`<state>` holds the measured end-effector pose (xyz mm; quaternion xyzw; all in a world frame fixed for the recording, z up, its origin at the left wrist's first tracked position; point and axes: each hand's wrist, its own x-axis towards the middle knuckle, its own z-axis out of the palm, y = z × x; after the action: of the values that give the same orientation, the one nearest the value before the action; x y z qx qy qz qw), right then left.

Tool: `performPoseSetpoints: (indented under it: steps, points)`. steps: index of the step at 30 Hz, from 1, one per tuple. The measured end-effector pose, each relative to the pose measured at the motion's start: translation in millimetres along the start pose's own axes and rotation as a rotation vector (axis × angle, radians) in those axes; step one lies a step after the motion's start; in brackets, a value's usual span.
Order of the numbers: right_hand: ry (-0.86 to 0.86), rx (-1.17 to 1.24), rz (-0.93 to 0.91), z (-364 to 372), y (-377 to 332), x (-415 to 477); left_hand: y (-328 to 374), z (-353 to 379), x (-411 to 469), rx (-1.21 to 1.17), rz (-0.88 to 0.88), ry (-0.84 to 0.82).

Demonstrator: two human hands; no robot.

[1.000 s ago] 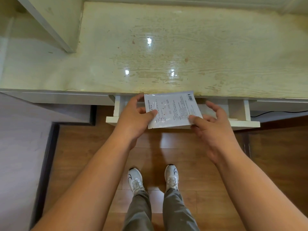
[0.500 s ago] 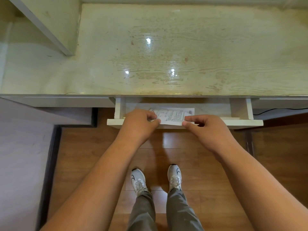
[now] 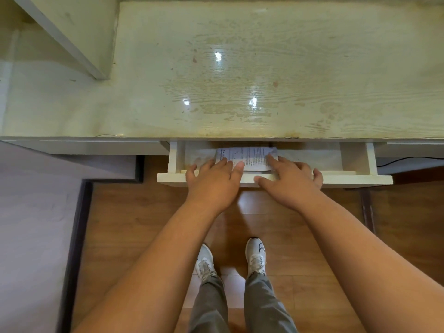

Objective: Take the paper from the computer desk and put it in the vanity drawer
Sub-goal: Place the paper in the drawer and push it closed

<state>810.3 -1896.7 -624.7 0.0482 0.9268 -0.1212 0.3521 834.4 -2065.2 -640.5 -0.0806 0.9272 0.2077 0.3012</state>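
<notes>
The white printed paper (image 3: pixel 249 156) lies flat on the floor of the vanity drawer (image 3: pixel 348 180), which is pulled partly out from under the worn cream vanity top (image 3: pixel 240 80). The paper's far edge is hidden under the top. My left hand (image 3: pixel 213 180) rests over the drawer front with fingers spread, fingertips on the paper's left edge. My right hand (image 3: pixel 288 179) is spread too, its fingertips touching the paper's right corner. Neither hand grips the paper.
A slanted white panel (image 3: pixel 72 37) stands on the vanity's left side. A grey bed or mat (image 3: pixel 31 224) lies at the left. A black cable (image 3: pixel 408 161) runs under the top at the right. My shoes (image 3: pixel 230 260) stand on the wooden floor.
The paper was held above the drawer front by both hands, then lowered into the drawer. Now it lies flat inside, and both hands have opened, fingers spread on it.
</notes>
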Motion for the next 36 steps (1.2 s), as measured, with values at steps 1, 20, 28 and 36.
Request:
performPoseSetpoints:
  steps: [1, 20, 28, 36]
  points:
    - [-0.010, -0.006, 0.000, 1.5, -0.3, 1.2, -1.0, 2.7, 1.6, 0.006, 0.003, 0.003]
    - [0.141, 0.886, 0.034, 37.4, 10.0, -61.1, 0.4, 53.2, -57.8, -0.961, -0.233, 0.076]
    - [0.062, 0.759, -0.014, 22.7, 17.3, -61.5, -0.4, 62.8, -52.2, -1.155, -0.203, 0.035]
    - [0.049, 0.762, -0.103, 16.0, 13.5, -56.8, -0.4, 44.5, -32.9, -1.065, -0.132, 0.059]
